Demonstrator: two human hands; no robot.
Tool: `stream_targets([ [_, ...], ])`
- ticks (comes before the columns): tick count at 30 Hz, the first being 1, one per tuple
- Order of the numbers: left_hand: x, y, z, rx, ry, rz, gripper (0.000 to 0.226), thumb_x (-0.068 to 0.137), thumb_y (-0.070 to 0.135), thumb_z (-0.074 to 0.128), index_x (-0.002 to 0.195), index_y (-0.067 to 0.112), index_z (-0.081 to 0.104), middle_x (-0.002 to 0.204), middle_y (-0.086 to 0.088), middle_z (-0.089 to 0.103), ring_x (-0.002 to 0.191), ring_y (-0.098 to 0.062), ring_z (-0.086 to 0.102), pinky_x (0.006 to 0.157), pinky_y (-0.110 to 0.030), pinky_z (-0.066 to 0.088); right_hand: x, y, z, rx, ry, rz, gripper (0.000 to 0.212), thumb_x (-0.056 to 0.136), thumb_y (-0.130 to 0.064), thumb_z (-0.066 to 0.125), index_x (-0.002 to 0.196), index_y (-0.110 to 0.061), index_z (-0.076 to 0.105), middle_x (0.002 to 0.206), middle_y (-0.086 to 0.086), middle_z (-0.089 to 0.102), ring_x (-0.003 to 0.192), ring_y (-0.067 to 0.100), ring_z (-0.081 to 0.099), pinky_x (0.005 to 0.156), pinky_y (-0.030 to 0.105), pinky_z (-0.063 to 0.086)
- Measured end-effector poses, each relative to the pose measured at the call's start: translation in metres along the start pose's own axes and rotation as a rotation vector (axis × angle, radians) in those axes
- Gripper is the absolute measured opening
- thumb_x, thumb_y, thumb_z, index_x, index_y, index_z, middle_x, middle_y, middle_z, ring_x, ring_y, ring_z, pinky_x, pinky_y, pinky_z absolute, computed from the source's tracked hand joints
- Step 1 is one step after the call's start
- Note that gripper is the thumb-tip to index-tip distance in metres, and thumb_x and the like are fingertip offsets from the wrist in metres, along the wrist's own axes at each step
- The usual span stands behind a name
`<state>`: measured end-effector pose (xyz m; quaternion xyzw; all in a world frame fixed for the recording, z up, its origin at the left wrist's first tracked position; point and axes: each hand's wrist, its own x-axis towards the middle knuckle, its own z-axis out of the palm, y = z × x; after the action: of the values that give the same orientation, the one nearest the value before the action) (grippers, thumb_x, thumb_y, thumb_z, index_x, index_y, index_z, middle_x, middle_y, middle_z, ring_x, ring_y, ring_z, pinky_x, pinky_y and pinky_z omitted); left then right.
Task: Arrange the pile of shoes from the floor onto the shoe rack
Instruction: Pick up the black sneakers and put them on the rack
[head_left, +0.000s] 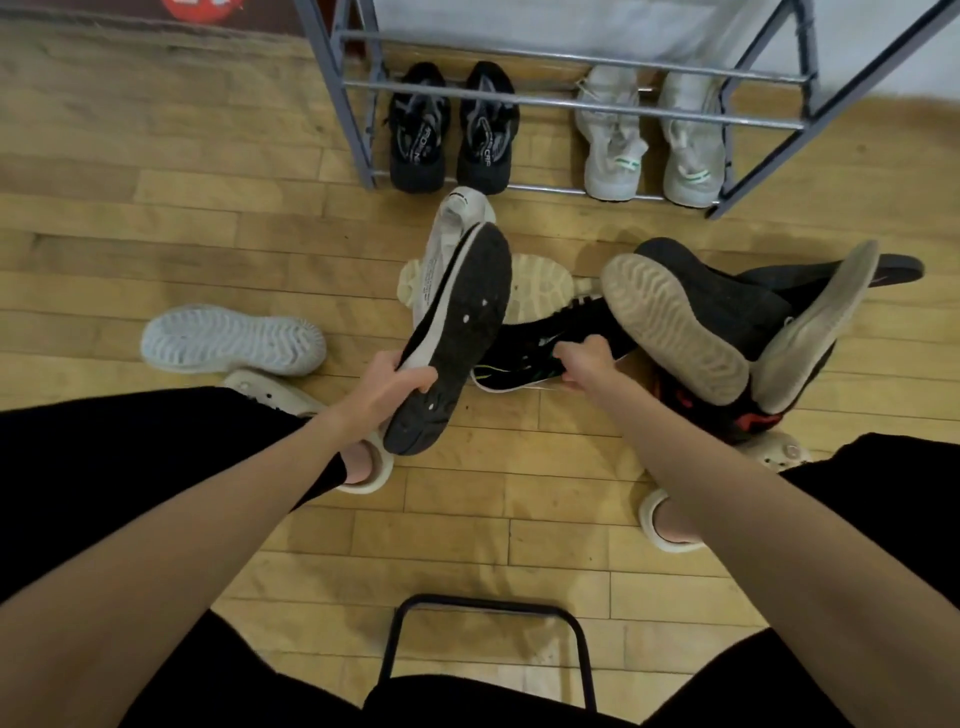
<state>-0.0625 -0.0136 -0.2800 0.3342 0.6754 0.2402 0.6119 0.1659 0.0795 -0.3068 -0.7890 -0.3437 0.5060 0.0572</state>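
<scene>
A seated person leans over a pile of shoes (675, 332) on the wooden floor (156, 234), just in front of a grey metal shoe rack (571, 104) whose lowest tier already carries a black pair (452, 130) and a white pair (649, 140), with a gap between them; the upper rails show nothing on them. Bare floor lies open to the left, where one pale shoe (234, 340) rests sole-up (apart from the heap). The left hand (395, 379) is clamped on a white sneaker with a black sole (457, 332), fingers curled over the sole's edge, lifting it tilted above the floor. The right hand (584, 361) has its fingers closed around a black sneaker (571, 332) lying in the pile. Small print runs along the white sneaker's side and the black pair's straps, too blurred to read
</scene>
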Motion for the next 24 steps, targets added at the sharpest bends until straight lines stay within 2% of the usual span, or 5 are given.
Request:
stream_targets([
  [4, -0.007, -0.009, -0.012, -0.163, 0.077, -0.039, 0.007, 0.075, 0.011, 0.059, 0.079, 0.015, 0.062, 0.076, 0.000, 0.068, 0.077, -0.015, 0.062, 0.065, -0.024, 0.052, 0.006, 0.004, 0.048, 0.032, 0.070, 0.135, 0.113, 0.077, -0.034, 0.076, 0.151, -0.007, -0.005, 0.154, 0.022, 0.007, 0.133, 0.039, 0.032, 0.105, 0.042, 0.039],
  [9, -0.015, -0.020, -0.021, -0.308, 0.068, -0.099, 0.012, 0.071, 0.012, 0.057, 0.076, 0.020, 0.066, 0.078, -0.003, 0.067, 0.089, -0.027, 0.061, 0.085, -0.041, 0.046, 0.014, -0.012, 0.091, 0.008, 0.146, 0.244, 0.150, 0.055, -0.056, 0.084, 0.146, -0.009, -0.025, 0.150, 0.028, 0.001, 0.132, 0.042, 0.030, 0.105, 0.046, 0.036],
  [14, -0.013, -0.021, -0.026, -0.251, 0.050, -0.071, 0.024, 0.070, 0.014, 0.056, 0.091, 0.006, 0.063, 0.087, -0.009, 0.068, 0.090, -0.025, 0.064, 0.078, -0.034, 0.049, 0.014, -0.018, 0.101, 0.046, 0.227, 0.287, 0.151, 0.053, -0.071, 0.075, 0.146, -0.009, -0.026, 0.148, 0.028, 0.006, 0.129, 0.039, 0.029, 0.106, 0.044, 0.031],
  [18, -0.011, -0.026, -0.030, -0.242, 0.060, -0.079, 0.017, 0.072, 0.016, 0.058, 0.088, 0.019, 0.060, 0.067, 0.016, 0.072, 0.070, -0.004, 0.067, 0.056, -0.017, 0.051, 0.019, -0.021, 0.098, 0.055, 0.226, 0.314, 0.145, 0.059, -0.060, 0.077, 0.146, -0.009, -0.027, 0.147, 0.029, 0.010, 0.124, 0.039, 0.035, 0.103, 0.043, 0.036],
  [24, -0.024, -0.010, -0.027, -0.193, 0.102, -0.112, 0.005, 0.081, 0.015, 0.055, 0.078, 0.019, 0.055, 0.077, -0.001, 0.061, 0.076, -0.016, 0.057, 0.061, -0.028, 0.046, -0.001, 0.003, 0.058, 0.161, 0.011, 0.288, 0.135, 0.060, -0.045, 0.080, 0.149, -0.024, -0.019, 0.150, 0.018, 0.017, 0.131, 0.039, 0.032, 0.102, 0.051, 0.041],
])
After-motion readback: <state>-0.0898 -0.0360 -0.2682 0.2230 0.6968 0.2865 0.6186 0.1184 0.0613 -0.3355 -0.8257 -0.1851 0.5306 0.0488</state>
